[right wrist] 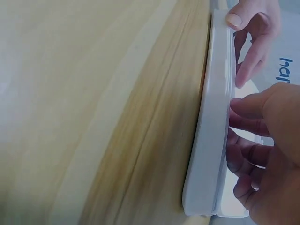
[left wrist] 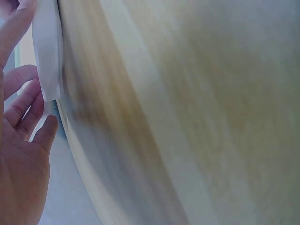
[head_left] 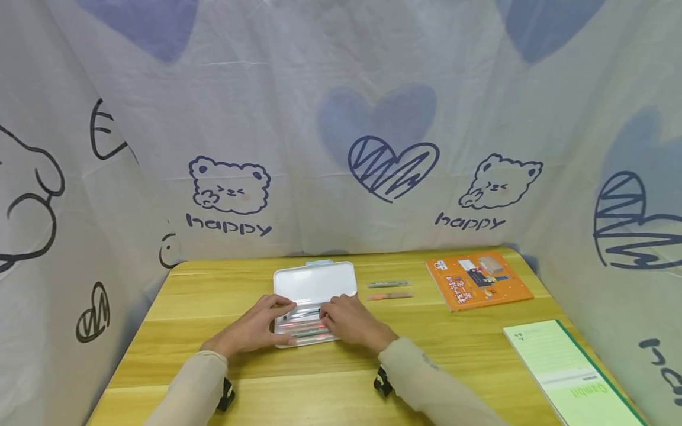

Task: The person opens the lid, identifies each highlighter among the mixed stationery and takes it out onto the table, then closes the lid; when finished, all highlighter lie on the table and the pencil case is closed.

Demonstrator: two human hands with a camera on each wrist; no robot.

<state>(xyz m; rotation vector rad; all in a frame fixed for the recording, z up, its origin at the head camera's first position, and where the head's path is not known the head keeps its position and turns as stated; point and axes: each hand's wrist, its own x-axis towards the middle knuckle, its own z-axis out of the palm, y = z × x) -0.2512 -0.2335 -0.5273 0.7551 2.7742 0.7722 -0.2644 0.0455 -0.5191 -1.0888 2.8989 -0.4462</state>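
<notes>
- Pencil case (head_left: 314, 283), white oblong plastic, sits open on the yellow wood-grain counter (head_left: 298, 393), presumably for reaching its slim pens (head_left: 302, 325), too covered to count.
- Left hand (head_left: 258, 325) grips its left end, apparently steadying it.
- Right hand (head_left: 353, 322) dips inside, fingers curled; whether this grip pinches anything, I can't tell.
- Beyond, right: one slim grey pen (head_left: 389, 284), one slim pinkish pen (head_left: 390, 295), one orange illustrated book (head_left: 479, 281), one pale-green notebook (head_left: 570, 367).

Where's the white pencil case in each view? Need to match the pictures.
Head: white pencil case, lid open, just below centre.
Left wrist: case in the upper left, cut off by the top edge.
Right wrist: case right of centre, long side running from near top to near bottom.
Shared landmark: left hand, at the case's left end in head, along the left edge in left wrist, top right in right wrist.
</notes>
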